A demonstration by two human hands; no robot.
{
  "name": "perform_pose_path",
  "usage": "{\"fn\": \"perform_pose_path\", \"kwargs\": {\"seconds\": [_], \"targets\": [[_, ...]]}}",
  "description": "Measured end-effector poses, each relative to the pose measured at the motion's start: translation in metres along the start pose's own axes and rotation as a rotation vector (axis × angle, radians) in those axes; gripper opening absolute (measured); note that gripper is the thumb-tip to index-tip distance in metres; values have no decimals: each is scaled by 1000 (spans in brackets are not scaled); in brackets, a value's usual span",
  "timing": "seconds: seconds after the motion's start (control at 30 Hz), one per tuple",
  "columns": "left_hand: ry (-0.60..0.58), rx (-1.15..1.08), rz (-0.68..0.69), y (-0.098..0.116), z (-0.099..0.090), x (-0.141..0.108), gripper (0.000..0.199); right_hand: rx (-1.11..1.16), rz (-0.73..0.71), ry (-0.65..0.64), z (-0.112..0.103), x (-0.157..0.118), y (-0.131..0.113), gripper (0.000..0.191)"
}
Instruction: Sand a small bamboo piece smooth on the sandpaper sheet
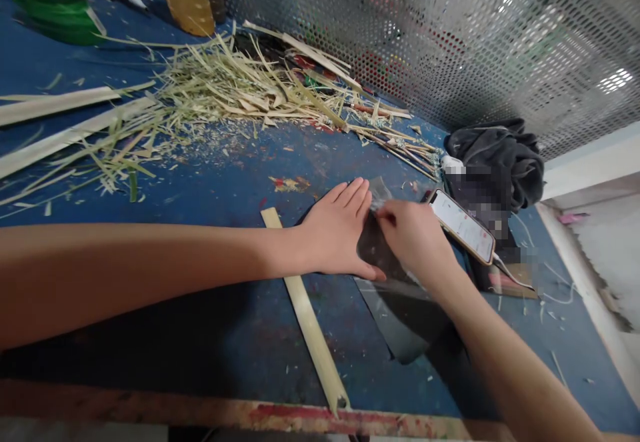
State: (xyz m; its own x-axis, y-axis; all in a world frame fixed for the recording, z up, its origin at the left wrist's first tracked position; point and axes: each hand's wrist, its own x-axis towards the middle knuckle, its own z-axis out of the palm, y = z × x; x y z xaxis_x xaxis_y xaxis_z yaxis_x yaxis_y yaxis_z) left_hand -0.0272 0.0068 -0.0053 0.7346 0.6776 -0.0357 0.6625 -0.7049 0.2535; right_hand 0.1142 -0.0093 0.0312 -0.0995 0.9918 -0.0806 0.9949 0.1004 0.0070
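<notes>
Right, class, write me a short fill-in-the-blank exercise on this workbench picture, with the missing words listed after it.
1. The left hand lies flat on a dark ____.
2. The right hand pinches the edge of the sheet beside a ____ with a lit screen.
3. A bamboo strip runs under the left ____.
4. The bamboo shavings are piled on the ____ workbench.

Missing words: sheet; phone; wrist; blue
</notes>
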Motion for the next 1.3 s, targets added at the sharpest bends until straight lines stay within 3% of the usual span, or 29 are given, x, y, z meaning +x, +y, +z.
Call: {"fn": "perform_pose_path", "kwargs": {"seconds": [0.1, 0.17, 0.37, 0.47, 0.53, 0.67, 0.8, 0.93, 1.03, 1.1, 1.2, 1.3], "targets": [[0, -14, -8, 0, -1, 0, 132, -22, -7, 19, -4, 21, -8, 27], [-8, 4, -16, 0, -2, 0, 132, -29, -20, 12, -4, 11, -5, 27], [-42, 53, -12, -2, -2, -1, 129, 66, -125, -52, 7, -90, 32, 28], [-18, 55, 1, -2, 0, -1, 130, 112, -137, -22, 9, -109, 42, 29], [-8, 60, 2, -1, 2, -1, 129, 94, -113, -33, 7, -93, 40, 26], [7, 49, 4, -2, 2, 0, 128, 45, -71, -75, -1, -30, 23, 20], [5, 36, 5, -2, -1, -1, 127, 54, -56, 9, 0, 20, 11, 24], [10, 28, 6, -2, -1, -1, 124, 76, -39, 116, 10, 42, 8, 30], [69, 35, -23, -16, -3, 6, 111, 104, -65, 194, 7, 44, 9, 28], [147, 103, -90, -33, -15, 15, 90, 129, -74, 301, -7, 43, 9, 38], [319, 220, -217, -58, -53, 27, 56, 188, -102, 529, -44, 39, 0, 59], [412, 314, -196, -59, -99, 27, 41, 354, -304, 827, -79, 36, -24, 63]]}}
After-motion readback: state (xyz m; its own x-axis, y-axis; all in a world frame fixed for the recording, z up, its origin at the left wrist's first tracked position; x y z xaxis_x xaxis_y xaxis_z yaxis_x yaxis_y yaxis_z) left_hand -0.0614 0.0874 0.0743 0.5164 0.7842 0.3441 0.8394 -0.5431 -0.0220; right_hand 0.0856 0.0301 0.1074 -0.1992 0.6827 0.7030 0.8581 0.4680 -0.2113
